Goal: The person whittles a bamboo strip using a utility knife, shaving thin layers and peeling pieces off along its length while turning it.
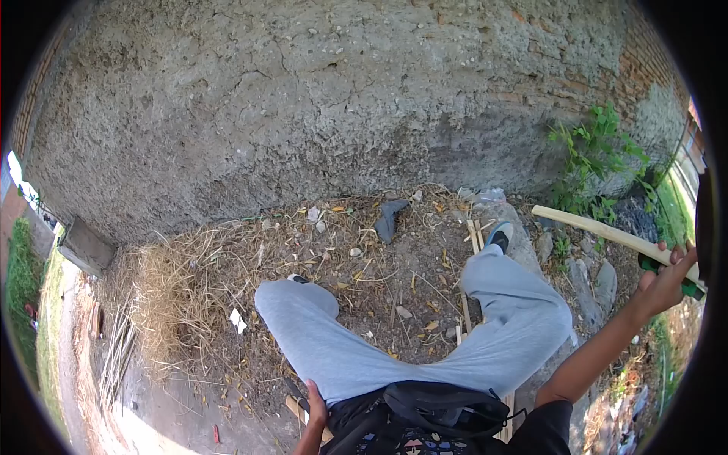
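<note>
R hand (666, 285) closed round wood stick (600, 228), free end nr wall (341, 98); L hand (316, 410) grip unclear.

Ground: bare earth (413, 299), scattered with yellow leaves (431, 326). Lying on it: dry straw (182, 299) and pale canes (117, 355) toward eight o'clock; narrow wooden slats (463, 303), four o'clock; flat stones (605, 284), between three and four; dark grey scrap (388, 221), near centre.

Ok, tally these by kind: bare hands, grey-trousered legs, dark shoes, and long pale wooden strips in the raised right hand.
Bare left hand and bare right hand: 2
Grey-trousered legs: 2
Dark shoes, partly covered: 2
Long pale wooden strip: 1
Total: 7
</note>
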